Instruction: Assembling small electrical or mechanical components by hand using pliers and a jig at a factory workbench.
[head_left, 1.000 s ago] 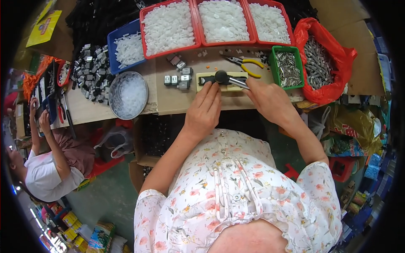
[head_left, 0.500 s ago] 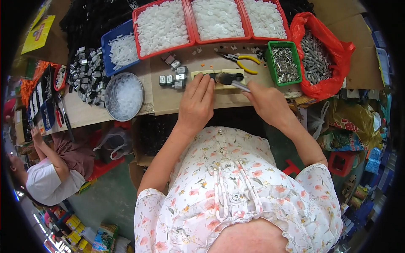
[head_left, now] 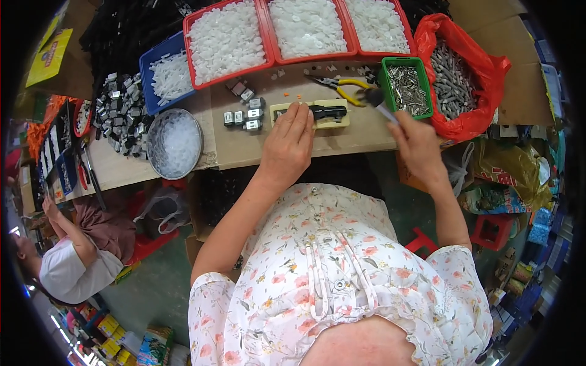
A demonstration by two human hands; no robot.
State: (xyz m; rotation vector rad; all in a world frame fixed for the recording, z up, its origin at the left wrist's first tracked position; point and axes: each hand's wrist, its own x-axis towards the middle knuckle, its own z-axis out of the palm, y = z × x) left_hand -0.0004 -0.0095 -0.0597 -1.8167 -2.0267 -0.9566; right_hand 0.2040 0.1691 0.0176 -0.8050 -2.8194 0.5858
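Observation:
A long black part [head_left: 328, 112] lies in a cream-coloured block [head_left: 331, 124] near the table's front edge. My left hand [head_left: 287, 140] is laid over the block's left end, fingers straight and pressed together, holding the part down; its thumb is hidden. To the right, my right hand [head_left: 415, 145] is closed round the pale handle of a hammer [head_left: 373, 97]. Its dark head is raised, away from the block, in front of the green tray. Several small metal-and-black blocks [head_left: 253, 114] stand left of my left hand. Pliers with yellow handles [head_left: 343, 86] lie just behind the block.
Red trays [head_left: 268, 36] of white plastic pieces line the back. A blue tray [head_left: 146, 76], a round metal bowl [head_left: 199, 149] and heaped metal-and-black blocks [head_left: 119, 110] are left. A green tray [head_left: 384, 79] of metal pins and a red bag [head_left: 497, 73] stand right. Another person [head_left: 79, 262] sits far left.
My right hand and the hammer have moved up and right, off the black part, which is now more exposed. My left hand stays on the block. The view has shifted slightly.

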